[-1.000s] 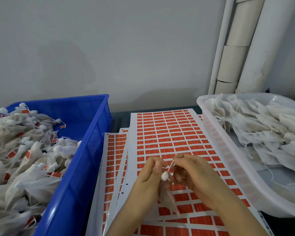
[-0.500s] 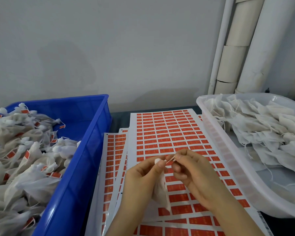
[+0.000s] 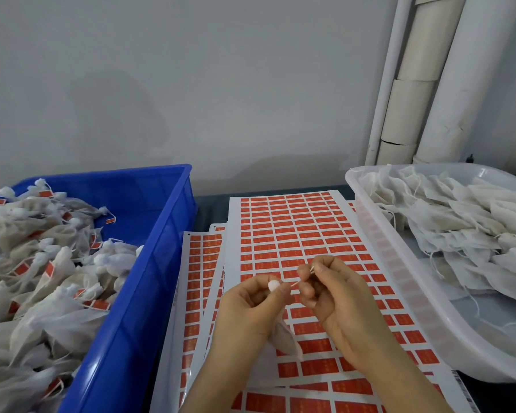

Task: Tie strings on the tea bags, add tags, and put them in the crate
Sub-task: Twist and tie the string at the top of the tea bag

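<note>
A person's left hand [image 3: 251, 305] pinches the gathered neck of a small white mesh tea bag [image 3: 274, 285]. The bag's puffed top shows above the thumb and its body hangs below the fist. A thin pale string [image 3: 292, 284] runs taut from that pinch to the right hand [image 3: 337, 302], just beside it, whose fingertips pinch the free end. Beneath both hands lie white sheets of red rectangular sticker tags [image 3: 295, 228]. Left of the grip stands a blue plastic crate [image 3: 149, 263] heaped with tagged bags [image 3: 42, 263]. To the right is a translucent white plastic tub [image 3: 399, 263] of untied bags [image 3: 459, 228]. The knot looks unfinished. Pulling too hard could tear the mesh or snap the string, and a slackened left pinch could let the neck open and the loop slip off.
</note>
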Motion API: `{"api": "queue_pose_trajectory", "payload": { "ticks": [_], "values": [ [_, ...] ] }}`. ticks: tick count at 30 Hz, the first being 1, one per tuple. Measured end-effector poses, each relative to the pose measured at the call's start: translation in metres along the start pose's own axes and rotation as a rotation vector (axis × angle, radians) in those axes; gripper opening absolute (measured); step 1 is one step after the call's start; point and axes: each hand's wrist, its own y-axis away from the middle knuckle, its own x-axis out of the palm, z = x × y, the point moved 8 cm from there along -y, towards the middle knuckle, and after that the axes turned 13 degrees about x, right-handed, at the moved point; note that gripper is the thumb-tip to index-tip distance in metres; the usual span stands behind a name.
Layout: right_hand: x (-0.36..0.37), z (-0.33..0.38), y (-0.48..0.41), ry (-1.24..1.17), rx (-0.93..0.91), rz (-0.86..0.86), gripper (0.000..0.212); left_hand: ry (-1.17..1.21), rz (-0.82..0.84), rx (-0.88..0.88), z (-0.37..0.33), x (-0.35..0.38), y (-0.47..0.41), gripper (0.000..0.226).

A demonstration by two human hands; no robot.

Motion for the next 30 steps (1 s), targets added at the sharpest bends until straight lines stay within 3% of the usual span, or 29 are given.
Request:
{"api": "queue_pose_trajectory", "payload": {
  "ticks": [4,10,13,20,30],
  "values": [
    [0.002,-0.001,0.001,0.017,-0.025,-0.019,0.022,-0.064,-0.042,0.020,0.001,-0.006,-0.001,0.010],
    [-0.004,0.005,0.002,0.103,-0.064,-0.047,0.024,-0.173,0.219,0.132,-0.006,0.011,0.003,0.019],
    [-0.004,0.004,0.002,0.166,-0.067,-0.052,0.024,-0.232,0.202,0.118,-0.005,0.011,0.003,0.009],
    [-0.005,0.006,0.004,0.375,-0.117,-0.104,0.034,-0.297,0.240,0.081,-0.001,0.010,0.004,0.017],
    [-0.004,0.008,0.004,0.386,-0.136,-0.109,0.037,-0.204,0.357,0.005,-0.001,0.011,0.008,0.011]
  ]
}}
